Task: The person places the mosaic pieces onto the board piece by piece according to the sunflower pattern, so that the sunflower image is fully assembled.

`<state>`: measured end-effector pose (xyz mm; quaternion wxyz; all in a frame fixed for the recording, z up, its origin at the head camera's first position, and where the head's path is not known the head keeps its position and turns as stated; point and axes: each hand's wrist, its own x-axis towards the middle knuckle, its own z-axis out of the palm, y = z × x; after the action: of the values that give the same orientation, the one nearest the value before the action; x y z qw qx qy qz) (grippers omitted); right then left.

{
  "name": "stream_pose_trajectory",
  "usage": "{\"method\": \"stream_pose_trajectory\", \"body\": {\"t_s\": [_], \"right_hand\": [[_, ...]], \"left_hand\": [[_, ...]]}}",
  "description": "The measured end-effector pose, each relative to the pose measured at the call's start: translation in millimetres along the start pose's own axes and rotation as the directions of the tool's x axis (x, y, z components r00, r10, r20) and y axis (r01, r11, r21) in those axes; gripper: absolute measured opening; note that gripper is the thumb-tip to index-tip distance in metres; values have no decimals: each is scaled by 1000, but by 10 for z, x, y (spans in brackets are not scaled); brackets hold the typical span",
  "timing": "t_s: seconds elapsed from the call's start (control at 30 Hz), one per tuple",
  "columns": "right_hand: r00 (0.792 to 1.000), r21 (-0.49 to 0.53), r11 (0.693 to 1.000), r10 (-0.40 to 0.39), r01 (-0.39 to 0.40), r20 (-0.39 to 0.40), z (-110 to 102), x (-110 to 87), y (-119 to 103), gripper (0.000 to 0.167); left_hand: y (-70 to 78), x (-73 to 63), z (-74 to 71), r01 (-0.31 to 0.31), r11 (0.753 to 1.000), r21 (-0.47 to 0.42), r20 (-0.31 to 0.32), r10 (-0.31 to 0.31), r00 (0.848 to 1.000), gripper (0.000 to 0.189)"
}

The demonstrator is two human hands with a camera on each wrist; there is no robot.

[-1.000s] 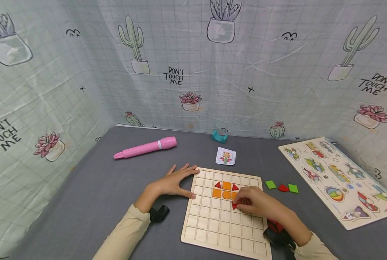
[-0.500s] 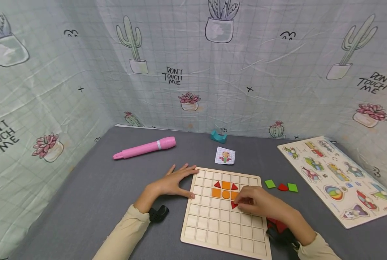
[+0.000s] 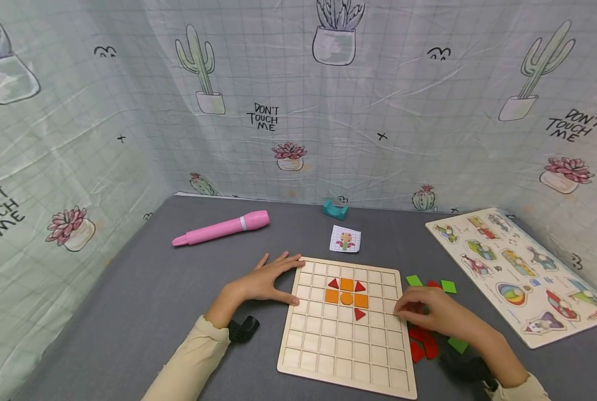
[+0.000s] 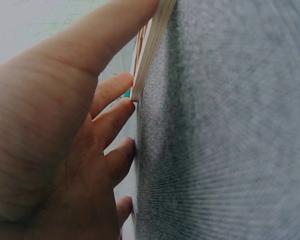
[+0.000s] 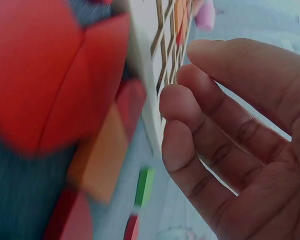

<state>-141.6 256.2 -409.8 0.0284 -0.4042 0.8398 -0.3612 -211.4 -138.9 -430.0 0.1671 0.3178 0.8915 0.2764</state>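
Note:
A wooden grid board (image 3: 323, 356) lies on the grey table. On its upper half sit several orange squares (image 3: 346, 284), an orange circle (image 3: 346, 299) and red triangles, the lowest triangle (image 3: 360, 314) just under the right orange square. My left hand (image 3: 260, 284) rests with spread fingers against the board's left edge, thumb and fingertips at the rim. Over the right edge hovers my right hand (image 3: 439, 312), fingers loosely bent and nothing between them in the right wrist view. Beside and below it lie red pieces (image 3: 430, 345), a green square (image 3: 458, 345) and an orange piece (image 5: 102, 155).
Behind the board is a small card (image 3: 345, 238) with a printed flower pattern, then a teal curved piece (image 3: 334, 210). A pink pen-shaped object (image 3: 223, 228) lies at the back left. A picture puzzle board (image 3: 524, 312) occupies the right side, near another green square (image 3: 448, 286).
My right hand has let go of the red triangle, which stays on the board, and has moved right to the board's edge. My left hand holds its place.

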Motion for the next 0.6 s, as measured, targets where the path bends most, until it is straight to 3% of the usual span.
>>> {"method": "stream_pose_trajectory", "body": {"t_s": [0.23, 0.6], "right_hand": [[998, 25, 997, 68, -69, 9, -132, -198, 96, 13], [995, 33, 998, 44, -48, 93, -225, -376, 275, 19]], "left_hand": [[1, 6, -6, 3, 1000, -1, 0, -3, 1000, 87], [6, 1, -1, 14, 1000, 5, 4, -14, 1000, 88]]}}
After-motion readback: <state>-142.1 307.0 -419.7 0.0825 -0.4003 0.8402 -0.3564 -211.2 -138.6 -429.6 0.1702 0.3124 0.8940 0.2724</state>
